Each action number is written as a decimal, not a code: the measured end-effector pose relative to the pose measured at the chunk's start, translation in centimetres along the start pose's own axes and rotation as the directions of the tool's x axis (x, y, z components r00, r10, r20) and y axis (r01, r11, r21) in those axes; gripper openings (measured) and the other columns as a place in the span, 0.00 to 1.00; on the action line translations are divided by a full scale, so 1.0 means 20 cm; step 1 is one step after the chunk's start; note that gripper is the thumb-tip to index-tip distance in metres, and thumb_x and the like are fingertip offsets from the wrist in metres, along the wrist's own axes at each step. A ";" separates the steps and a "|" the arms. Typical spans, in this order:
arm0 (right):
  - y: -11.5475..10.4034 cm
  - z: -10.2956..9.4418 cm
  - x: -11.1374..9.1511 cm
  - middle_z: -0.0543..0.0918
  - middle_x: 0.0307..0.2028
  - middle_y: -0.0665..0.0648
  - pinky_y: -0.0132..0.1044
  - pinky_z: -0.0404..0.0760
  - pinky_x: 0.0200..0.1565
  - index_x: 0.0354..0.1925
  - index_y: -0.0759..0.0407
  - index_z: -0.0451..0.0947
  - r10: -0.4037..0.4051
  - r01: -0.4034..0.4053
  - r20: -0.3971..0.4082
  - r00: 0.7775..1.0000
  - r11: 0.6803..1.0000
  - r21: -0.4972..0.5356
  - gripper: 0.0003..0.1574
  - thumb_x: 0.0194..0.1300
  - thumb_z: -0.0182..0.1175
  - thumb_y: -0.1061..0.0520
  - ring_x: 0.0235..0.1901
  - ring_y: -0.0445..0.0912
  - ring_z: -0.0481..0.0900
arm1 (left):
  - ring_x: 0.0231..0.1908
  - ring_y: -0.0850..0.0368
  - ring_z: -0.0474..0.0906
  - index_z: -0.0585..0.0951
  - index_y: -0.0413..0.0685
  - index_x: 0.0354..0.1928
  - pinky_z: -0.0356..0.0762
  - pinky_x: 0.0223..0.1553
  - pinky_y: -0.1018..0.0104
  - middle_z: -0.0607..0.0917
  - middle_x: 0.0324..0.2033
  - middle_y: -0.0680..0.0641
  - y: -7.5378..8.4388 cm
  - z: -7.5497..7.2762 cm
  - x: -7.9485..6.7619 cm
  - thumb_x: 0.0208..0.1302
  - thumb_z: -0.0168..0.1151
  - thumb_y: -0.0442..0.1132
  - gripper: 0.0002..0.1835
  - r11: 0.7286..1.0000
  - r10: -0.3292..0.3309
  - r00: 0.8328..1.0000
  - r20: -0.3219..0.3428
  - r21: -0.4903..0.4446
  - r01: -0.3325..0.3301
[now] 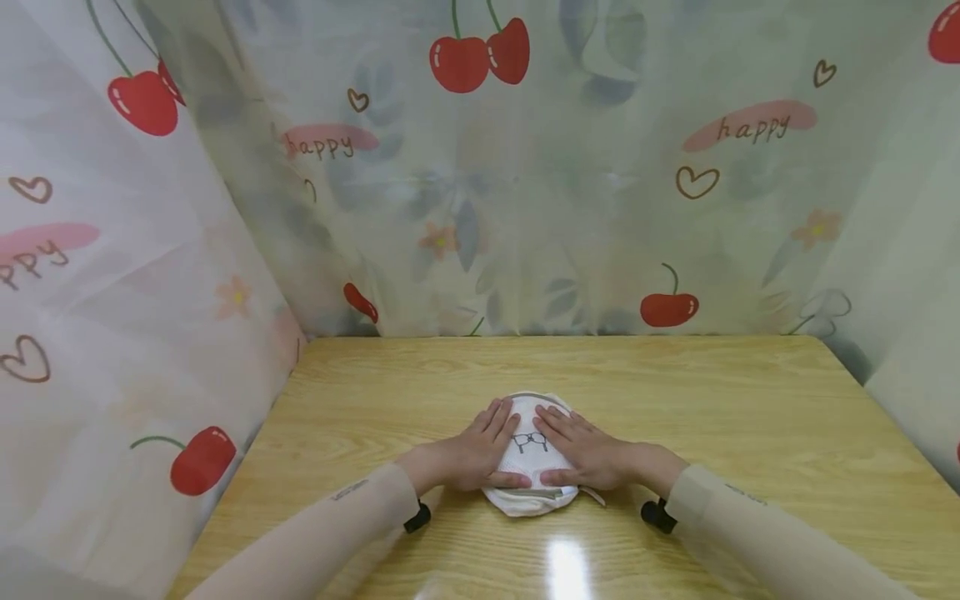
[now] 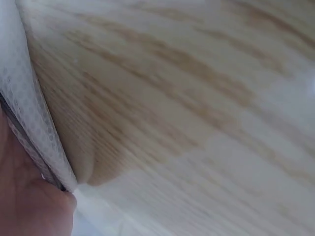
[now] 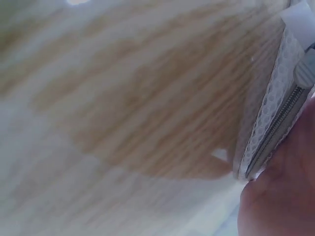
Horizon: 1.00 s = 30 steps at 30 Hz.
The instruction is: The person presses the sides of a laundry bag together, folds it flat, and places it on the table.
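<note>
A round white mesh zip bag, printed with a pair of glasses, lies on the wooden table. On its left side rests my left hand, fingers straight and pointing away from me. My right hand lies over the right side in the same way, and the two thumbs nearly meet near the front edge. In the right wrist view, the grey zipper and its pull run along the bag's edge beside the palm. The left wrist view catches the mesh side against the left hand. What the bag contains is hidden.
The wood-grain table extends on all sides of the bag. A curtain with cherries and hearts hangs behind the table, with more of it at the left and right. A short strap sticks out at the bag's lower right.
</note>
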State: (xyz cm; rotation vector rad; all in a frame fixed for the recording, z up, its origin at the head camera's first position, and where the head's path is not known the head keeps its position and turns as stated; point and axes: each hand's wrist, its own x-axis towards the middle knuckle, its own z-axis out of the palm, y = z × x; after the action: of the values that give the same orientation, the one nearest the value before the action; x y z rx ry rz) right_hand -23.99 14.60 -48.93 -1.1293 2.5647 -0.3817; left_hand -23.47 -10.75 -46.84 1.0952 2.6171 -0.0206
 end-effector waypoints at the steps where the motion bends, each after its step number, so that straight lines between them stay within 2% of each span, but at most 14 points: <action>1: 0.00 0.00 0.00 0.33 0.78 0.57 0.52 0.35 0.72 0.78 0.59 0.35 0.005 -0.005 -0.001 1.000 1.000 -0.006 0.57 0.70 0.41 0.26 0.76 0.49 0.31 | 0.74 0.38 0.28 0.41 0.36 0.76 0.42 0.73 0.49 0.32 0.75 0.33 0.00 0.00 0.00 0.67 0.34 0.74 0.55 1.000 0.003 1.000 0.003 0.012 -0.003; 6: 0.01 0.01 0.00 0.33 0.78 0.56 0.51 0.37 0.73 0.78 0.58 0.35 0.021 -0.021 -0.008 1.000 1.000 -0.010 0.58 0.70 0.41 0.25 0.76 0.48 0.31 | 0.74 0.36 0.29 0.40 0.35 0.76 0.43 0.72 0.48 0.32 0.74 0.32 0.00 0.00 0.01 0.67 0.35 0.74 0.55 0.999 0.016 1.000 -0.009 0.033 -0.015; 14: -0.04 -0.07 -0.04 0.37 0.78 0.60 0.55 0.41 0.72 0.78 0.60 0.36 0.014 -0.012 -0.039 0.999 0.998 0.055 0.58 0.70 0.46 0.28 0.76 0.55 0.34 | 0.75 0.42 0.26 0.33 0.43 0.77 0.36 0.73 0.51 0.28 0.75 0.39 -0.04 0.04 0.00 0.63 0.34 0.78 0.57 0.993 0.001 0.997 -0.083 -0.115 -0.010; 20: -0.04 -0.15 -0.08 0.43 0.77 0.60 0.58 0.45 0.71 0.78 0.57 0.40 -0.001 0.029 -0.136 0.991 0.978 0.207 0.52 0.73 0.49 0.35 0.76 0.57 0.38 | 0.75 0.44 0.28 0.33 0.45 0.77 0.32 0.73 0.50 0.30 0.76 0.41 -0.03 0.00 -0.02 0.64 0.38 0.76 0.56 0.990 0.007 0.988 -0.153 -0.138 -0.028; 25: -0.02 -0.23 -0.12 0.46 0.77 0.59 0.59 0.49 0.70 0.79 0.49 0.44 0.069 0.004 -0.202 0.977 0.940 0.340 0.46 0.74 0.50 0.37 0.76 0.55 0.41 | 0.76 0.44 0.30 0.36 0.45 0.78 0.32 0.73 0.49 0.34 0.77 0.42 -0.02 -0.04 -0.06 0.65 0.40 0.75 0.55 0.987 0.023 0.978 -0.209 -0.150 -0.055; 27: -0.01 -0.26 -0.13 0.48 0.77 0.59 0.60 0.49 0.70 0.78 0.48 0.46 0.092 -0.005 -0.224 0.970 0.933 0.361 0.44 0.74 0.50 0.38 0.75 0.55 0.43 | 0.76 0.47 0.31 0.37 0.47 0.78 0.33 0.73 0.50 0.36 0.77 0.43 -0.02 -0.06 -0.07 0.64 0.40 0.75 0.54 0.986 0.031 0.974 -0.226 -0.153 -0.067; 30: 0.03 -0.28 -0.14 0.50 0.76 0.58 0.61 0.51 0.69 0.78 0.46 0.48 0.115 -0.020 -0.258 0.959 0.939 0.345 0.42 0.75 0.49 0.39 0.75 0.57 0.45 | 0.76 0.50 0.33 0.41 0.50 0.78 0.34 0.73 0.50 0.39 0.77 0.45 -0.01 -0.07 -0.08 0.64 0.41 0.75 0.53 0.984 0.064 0.965 -0.253 -0.148 -0.103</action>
State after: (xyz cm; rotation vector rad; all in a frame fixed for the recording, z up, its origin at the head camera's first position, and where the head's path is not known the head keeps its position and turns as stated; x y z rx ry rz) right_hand -24.72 17.70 -43.58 -0.9111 2.6165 -0.9846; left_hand -22.98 -11.74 -45.03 1.2185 2.7253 0.3610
